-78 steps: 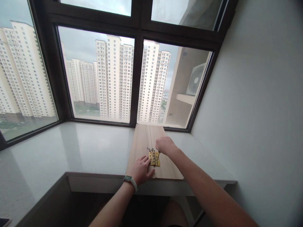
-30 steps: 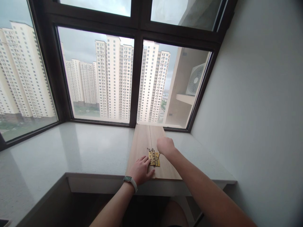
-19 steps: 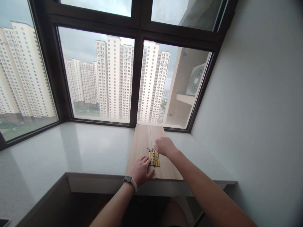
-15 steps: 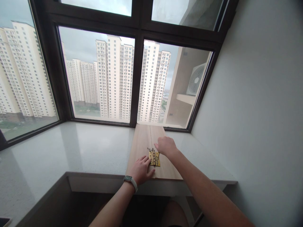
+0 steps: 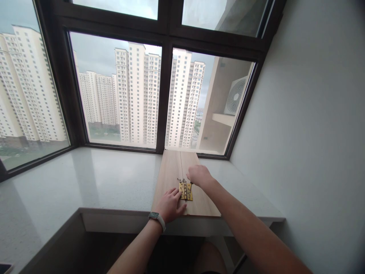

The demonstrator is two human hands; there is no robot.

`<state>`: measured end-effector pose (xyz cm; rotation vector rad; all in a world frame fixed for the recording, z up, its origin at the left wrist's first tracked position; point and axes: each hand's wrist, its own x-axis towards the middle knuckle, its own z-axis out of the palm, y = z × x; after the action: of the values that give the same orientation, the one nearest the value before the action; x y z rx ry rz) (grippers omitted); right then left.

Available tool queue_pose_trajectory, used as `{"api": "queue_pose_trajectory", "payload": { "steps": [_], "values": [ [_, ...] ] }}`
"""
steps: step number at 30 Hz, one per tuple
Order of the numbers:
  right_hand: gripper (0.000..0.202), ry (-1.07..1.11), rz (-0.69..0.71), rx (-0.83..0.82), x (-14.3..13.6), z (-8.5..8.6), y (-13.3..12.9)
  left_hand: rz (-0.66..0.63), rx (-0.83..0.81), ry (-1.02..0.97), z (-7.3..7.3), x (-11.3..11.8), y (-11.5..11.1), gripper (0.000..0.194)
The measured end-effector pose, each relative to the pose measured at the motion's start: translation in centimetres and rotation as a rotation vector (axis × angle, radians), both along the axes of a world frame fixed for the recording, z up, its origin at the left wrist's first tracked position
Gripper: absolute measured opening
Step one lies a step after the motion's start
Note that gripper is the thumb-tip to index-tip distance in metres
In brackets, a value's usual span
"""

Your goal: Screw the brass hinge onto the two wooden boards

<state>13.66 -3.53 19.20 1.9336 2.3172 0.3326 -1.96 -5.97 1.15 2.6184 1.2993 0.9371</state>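
Note:
A brass-coloured hinge lies opened flat across the seam between two pale wooden boards. My left hand rests on the left board with fingers stretched out, its fingertips at the hinge's left edge. Above the right leaf, my right hand is closed in a fist. A thin dark shaft, which looks like a screwdriver, runs from under that fist down to the right leaf; its handle is hidden in the hand. Several small dark screws sit at the hinge's far end.
The boards lie on a white speckled sill, whose front edge is close to my wrists. Dark window frames stand behind, and a white wall rises on the right. A dark object shows at the lower left corner.
My right fist has shifted and turned very slightly over the hinge. The left hand and the hinge stay where they were.

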Motion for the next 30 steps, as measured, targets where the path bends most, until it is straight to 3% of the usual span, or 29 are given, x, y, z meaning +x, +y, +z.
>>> {"api": "queue_pose_trajectory", "payload": {
  "steps": [5, 12, 21, 30],
  "values": [
    [0.041, -0.061, 0.101, 0.008, 0.3, 0.3, -0.2, 0.002, 0.005, -0.009, -0.2, 0.0, 0.0, 0.05],
    [0.033, -0.016, -0.018, 0.067, 0.0, 0.3, -0.4, 0.001, -0.001, -0.008, -0.1, 0.0, 0.1, 0.051],
    [0.041, 0.034, -0.168, -0.033, -0.4, -0.1, 0.4, 0.009, -0.001, -0.005, 0.0, 0.0, -0.1, 0.051],
    [0.04, -0.081, 0.102, 0.013, 0.5, -0.2, 0.6, 0.005, -0.014, -0.004, 0.1, 0.1, -0.2, 0.053]
  ]
}}
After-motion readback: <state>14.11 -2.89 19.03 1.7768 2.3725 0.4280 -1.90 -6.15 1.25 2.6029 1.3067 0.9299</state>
